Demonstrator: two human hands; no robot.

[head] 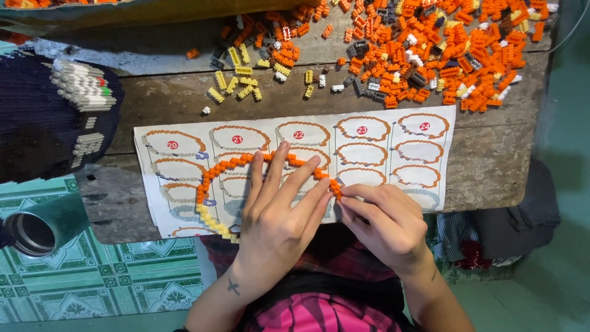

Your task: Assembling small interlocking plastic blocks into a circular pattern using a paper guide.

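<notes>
A curved chain of small orange bricks point(230, 165), with a yellow stretch at its lower left end, lies on a white instruction sheet point(424, 197) printed with oval ring diagrams. My left hand point(279, 212) rests flat on the chain's middle, fingers spread and pressing it down. My right hand point(384, 221) pinches the chain's right end point(335, 186) between fingertips, touching the left hand's fingers.
A large heap of loose orange bricks point(442, 49) with some white and dark ones covers the far right of the wooden table point(491, 160). Yellow bricks point(243, 77) lie scattered at mid back. A dark blue brick model point(55, 117) sits left. A metal cup point(34, 230) stands on the tiled floor.
</notes>
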